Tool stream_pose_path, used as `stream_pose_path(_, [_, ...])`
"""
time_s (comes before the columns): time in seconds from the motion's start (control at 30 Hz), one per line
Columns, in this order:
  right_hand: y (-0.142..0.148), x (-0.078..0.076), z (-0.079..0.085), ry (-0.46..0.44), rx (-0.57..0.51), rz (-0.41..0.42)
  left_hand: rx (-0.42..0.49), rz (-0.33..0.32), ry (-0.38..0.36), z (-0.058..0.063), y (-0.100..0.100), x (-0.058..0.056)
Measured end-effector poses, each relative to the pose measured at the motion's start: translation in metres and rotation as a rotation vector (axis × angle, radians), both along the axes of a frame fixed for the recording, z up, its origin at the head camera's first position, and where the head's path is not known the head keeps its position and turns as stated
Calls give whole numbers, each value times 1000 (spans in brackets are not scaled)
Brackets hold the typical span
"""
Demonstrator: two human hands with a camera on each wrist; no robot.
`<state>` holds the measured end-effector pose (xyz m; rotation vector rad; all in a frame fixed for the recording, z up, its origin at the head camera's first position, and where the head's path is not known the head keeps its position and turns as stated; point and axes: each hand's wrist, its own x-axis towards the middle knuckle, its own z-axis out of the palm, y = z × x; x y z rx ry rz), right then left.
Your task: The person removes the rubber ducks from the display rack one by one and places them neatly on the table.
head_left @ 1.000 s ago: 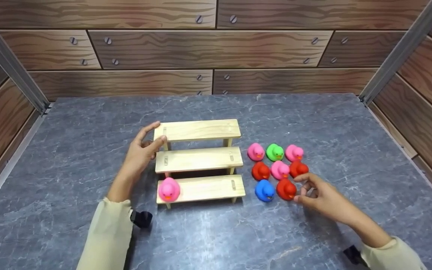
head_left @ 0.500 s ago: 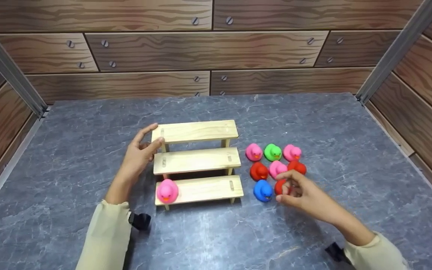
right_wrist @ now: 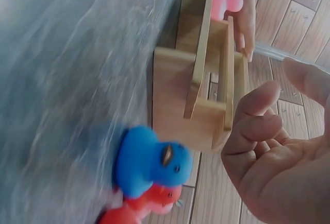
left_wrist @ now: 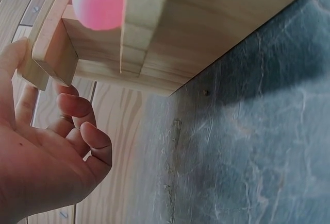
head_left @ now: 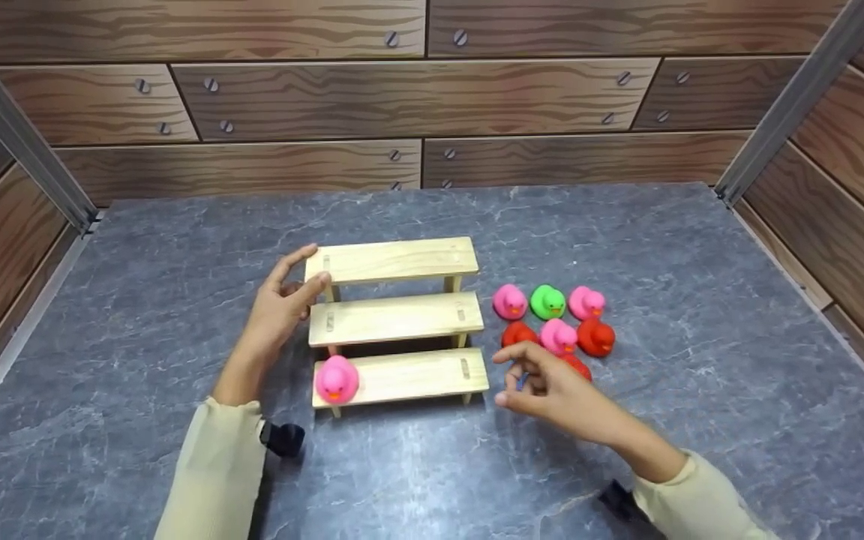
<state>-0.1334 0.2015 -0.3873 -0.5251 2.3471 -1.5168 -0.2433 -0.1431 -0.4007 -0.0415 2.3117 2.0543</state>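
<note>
A three-step wooden stand rests on the table, its top step's left end gripped between the thumb and fingers of my left hand. In the left wrist view the fingers reach that step's edge. On the lowest step's left end sits a pink rubber duck. My right hand hovers over the front of the duck group, fingers loosely bent and holding nothing. It mostly hides a blue rubber duck in the head view; the right wrist view shows that duck beside the stand. A red duck is partly covered.
Right of the stand, more rubber ducks stand in rows: a pink duck, a green duck and another pink duck at the back, with red ducks and a pink one in the middle. Wood-patterned panels enclose the table.
My right hand has moved left, from beside the front red duck, across it, to over the blue duck. The left hand stays on the stand.
</note>
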Motion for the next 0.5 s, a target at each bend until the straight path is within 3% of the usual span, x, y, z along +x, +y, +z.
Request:
stream_pose_path(0.23, [-25,-10,3,0,-8,-1,-8,-2,0,0,0,0])
stream_pose_path(0.5, [-52,-15,-8,-31,-65,47,-12,5,7,0,0,0])
